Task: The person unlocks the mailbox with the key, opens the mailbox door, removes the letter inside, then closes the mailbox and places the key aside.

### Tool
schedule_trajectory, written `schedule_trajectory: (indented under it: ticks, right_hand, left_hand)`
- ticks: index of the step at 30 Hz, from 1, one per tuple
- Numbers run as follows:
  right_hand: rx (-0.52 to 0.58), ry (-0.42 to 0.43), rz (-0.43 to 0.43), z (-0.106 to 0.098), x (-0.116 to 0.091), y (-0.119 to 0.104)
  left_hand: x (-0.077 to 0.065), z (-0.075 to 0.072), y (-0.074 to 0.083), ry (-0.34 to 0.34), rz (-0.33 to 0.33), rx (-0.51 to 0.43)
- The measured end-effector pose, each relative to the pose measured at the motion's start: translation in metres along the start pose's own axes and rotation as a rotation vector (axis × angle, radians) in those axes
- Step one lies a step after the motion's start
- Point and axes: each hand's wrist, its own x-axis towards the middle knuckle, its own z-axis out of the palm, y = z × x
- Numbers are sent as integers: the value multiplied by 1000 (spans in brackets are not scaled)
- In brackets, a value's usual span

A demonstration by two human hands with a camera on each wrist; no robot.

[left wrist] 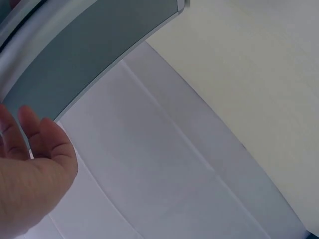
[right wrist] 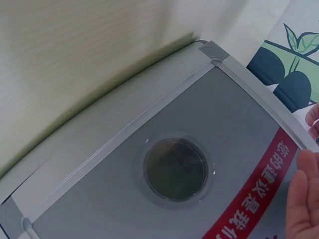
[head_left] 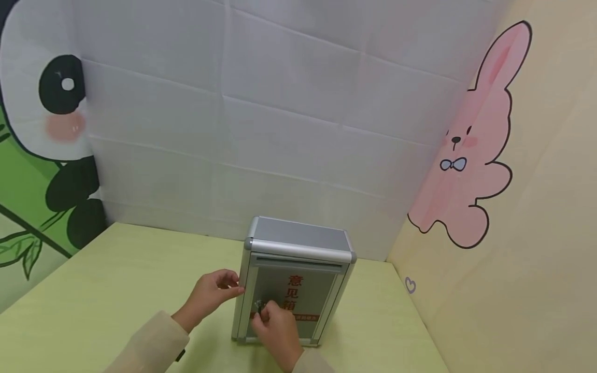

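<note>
A grey metal suggestion box (head_left: 303,235) with a silver frame stands upright on the table, red characters on its front panel. My right hand (head_left: 280,331) is at the left part of that panel, thumb and forefinger pinching a small shiny key (head_left: 259,304). The right wrist view catches only part of this hand (right wrist: 303,199), beside the red band (right wrist: 259,191); the key is out of sight there. My left hand (head_left: 212,292) is at the box's left edge, thumb tip right at the frame and fingers loosely bent. In the left wrist view, its fingers (left wrist: 52,139) overlap the box's side (left wrist: 99,55).
The pale yellow-green table (head_left: 154,264) extends to both sides of the box. Behind it hangs a creased white sheet (head_left: 280,129). A wall with a pink rabbit (head_left: 480,155) rises at the right, and a panda picture (head_left: 42,103) is at the left.
</note>
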Motion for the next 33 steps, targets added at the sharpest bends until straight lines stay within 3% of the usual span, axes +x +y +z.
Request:
schedule_trajectory:
  ticks: [11, 24, 33]
  right_hand:
    - [47, -52, 29, -4, -4, -2]
    - [35, -24, -4, -4, -8, 0]
    - [25, -58, -33, -9, -10, -2]
  left_hand:
    - [2, 0, 1, 3, 7, 13]
    - [0, 2, -1, 10, -1, 15]
    - [0, 4, 0, 39, -6, 34]
